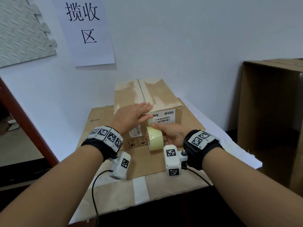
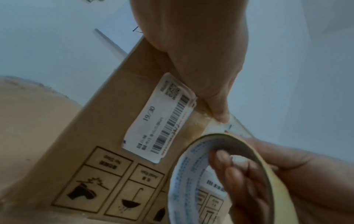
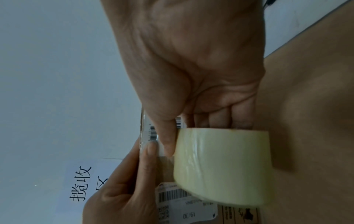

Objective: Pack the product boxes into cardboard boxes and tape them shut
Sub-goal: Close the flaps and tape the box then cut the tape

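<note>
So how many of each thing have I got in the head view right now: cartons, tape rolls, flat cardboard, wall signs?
Closed cardboard box under the left hand: 1
Open empty carton at right: 1
Tape roll in the right hand: 1
Flattened cardboard sheet underneath: 1
Paper wall sign: 1
Total: 5

Even soft indoor light, head view sharp, edges bowed; wrist views dimmer, blurred close up
</note>
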The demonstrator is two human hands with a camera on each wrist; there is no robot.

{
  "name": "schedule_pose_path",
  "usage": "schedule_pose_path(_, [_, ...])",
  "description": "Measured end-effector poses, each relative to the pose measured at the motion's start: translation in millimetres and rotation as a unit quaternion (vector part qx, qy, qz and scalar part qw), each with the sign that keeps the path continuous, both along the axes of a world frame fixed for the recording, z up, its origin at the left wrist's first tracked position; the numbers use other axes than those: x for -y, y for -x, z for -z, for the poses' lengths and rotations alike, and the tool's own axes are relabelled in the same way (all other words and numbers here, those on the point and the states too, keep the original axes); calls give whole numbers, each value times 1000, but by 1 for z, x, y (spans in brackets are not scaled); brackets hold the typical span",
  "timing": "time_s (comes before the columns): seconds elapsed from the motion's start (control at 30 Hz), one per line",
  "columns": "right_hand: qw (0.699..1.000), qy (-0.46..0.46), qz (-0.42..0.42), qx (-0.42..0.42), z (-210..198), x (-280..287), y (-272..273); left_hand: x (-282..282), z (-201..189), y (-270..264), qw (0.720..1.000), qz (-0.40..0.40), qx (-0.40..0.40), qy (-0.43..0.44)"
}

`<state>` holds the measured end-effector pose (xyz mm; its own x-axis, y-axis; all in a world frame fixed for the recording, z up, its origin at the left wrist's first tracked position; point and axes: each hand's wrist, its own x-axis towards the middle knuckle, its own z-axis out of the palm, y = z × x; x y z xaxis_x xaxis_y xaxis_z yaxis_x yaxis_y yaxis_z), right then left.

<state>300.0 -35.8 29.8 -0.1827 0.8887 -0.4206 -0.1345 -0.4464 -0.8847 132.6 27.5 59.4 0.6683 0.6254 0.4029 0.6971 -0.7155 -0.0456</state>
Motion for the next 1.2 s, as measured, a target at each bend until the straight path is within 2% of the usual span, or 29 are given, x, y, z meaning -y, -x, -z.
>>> schedule_pose_path(0.2, [999,-22,30,30,2,6,-4,3,-2,0,1000,-23,-1,13])
schedule_pose_path(0.4, [994,11,78,75,9,11,-24,4,0,-3,998,-39,26,39])
schedule_pose_path(0.5, [983,3,143,116,6,16,-44,8,3,-2,997,-55,33,45])
schedule_pose_path(0.57, [959,-27,212,184,6,12,-65,11,2,-2,996,-65,36,47])
schedule_pose_path(0.6, [935,-36,232,266,6,10,-78,11,1,-3,996,-69,40,50])
schedule_pose_path(0.63, [897,-43,242,367,8,10,-89,12,1,-3,995,-73,47,54])
schedule_pose_path(0.7, [817,-22,209,538,9,17,-108,14,-2,-4,993,-78,58,64])
schedule_pose_path(0.77, [774,19,127,620,7,25,-118,15,-2,-4,992,-77,68,74])
schedule_pose_path(0.87, [757,74,-4,649,20,28,-129,17,-2,-4,990,-82,75,82])
schedule_pose_path(0.97, [682,69,-121,718,66,-4,-153,16,0,-3,989,-84,90,78])
schedule_pose_path(1.0, [671,86,-130,725,74,-8,-153,16,0,-2,989,-84,93,78])
schedule_pose_path(1.03, [684,100,-111,714,74,-3,-149,15,0,-2,989,-86,94,79])
schedule_pose_path(1.1, [679,95,-98,721,49,27,-126,16,-1,-2,988,-87,95,80])
schedule_pose_path(1.2, [669,81,-72,735,39,44,-116,18,-2,-2,988,-90,96,78])
